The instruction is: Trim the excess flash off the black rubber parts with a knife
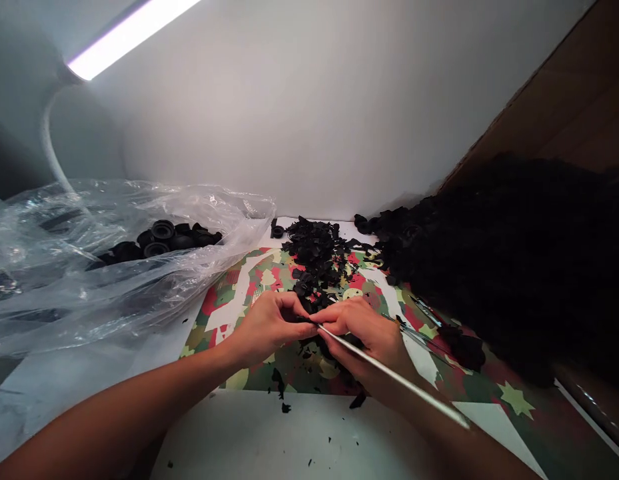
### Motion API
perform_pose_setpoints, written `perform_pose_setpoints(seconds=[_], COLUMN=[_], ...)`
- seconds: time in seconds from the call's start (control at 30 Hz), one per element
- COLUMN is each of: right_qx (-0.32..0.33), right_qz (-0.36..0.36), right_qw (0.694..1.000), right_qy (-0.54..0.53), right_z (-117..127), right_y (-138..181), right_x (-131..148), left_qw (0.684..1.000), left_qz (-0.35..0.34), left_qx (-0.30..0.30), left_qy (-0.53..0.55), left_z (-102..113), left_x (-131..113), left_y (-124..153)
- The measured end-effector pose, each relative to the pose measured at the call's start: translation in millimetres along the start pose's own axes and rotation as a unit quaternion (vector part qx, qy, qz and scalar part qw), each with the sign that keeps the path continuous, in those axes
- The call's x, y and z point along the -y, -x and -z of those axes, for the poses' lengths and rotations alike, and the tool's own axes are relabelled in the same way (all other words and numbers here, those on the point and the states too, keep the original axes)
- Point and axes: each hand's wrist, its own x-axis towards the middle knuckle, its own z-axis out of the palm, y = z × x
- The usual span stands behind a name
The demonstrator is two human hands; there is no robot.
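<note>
At the middle of the table my left hand (274, 327) pinches a small black piece (305, 321), mostly hidden by the fingers. My right hand (362, 333) meets it there, its fingers closed on a long slim pale tool (399, 380). The tool's tip reaches the black piece; its other end points back along my right forearm, and its kind I cannot make out. Beneath and beyond both hands, black scraps (316, 250) lie heaped on a colourful patterned sheet (239, 379).
A clear plastic bag (229, 207) with several black ring-shaped parts (163, 230) lies at left. On the right rises a big dark pile (489, 267) before a cardboard panel (569, 107). Thin metal tools (426, 310) lie beside the pile. A lit lamp (134, 37) hangs above left.
</note>
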Motion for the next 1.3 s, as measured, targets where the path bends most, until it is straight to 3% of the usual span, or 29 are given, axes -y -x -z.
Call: perform_pose_setpoints(seconds=[0.3,0.43,0.6,0.8,1.3], right_qx=[-0.054,-0.081,-0.077,-0.01,0.002], right_qz=[0.037,-0.033,-0.144,-0.099,-0.01], right_qw=[0.989,0.991,0.987,0.994,1.0], right_qy=[0.129,0.1,-0.002,-0.053,-0.012], right_z=[-13,-7,2,6,3], right_y=[3,2,1,0,-1], right_x=[2,-1,1,3,-1], left_qw=[0.992,0.985,0.987,0.988,0.993], left_qz=[-0.091,-0.133,-0.131,-0.112,-0.082], left_qx=[-0.036,-0.034,-0.03,-0.037,-0.023], left_qy=[-0.079,-0.107,-0.093,-0.097,-0.087], left_z=[-1,2,1,3,3], left_x=[-3,-5,-5,-7,-5], left_y=[2,5,5,3,1])
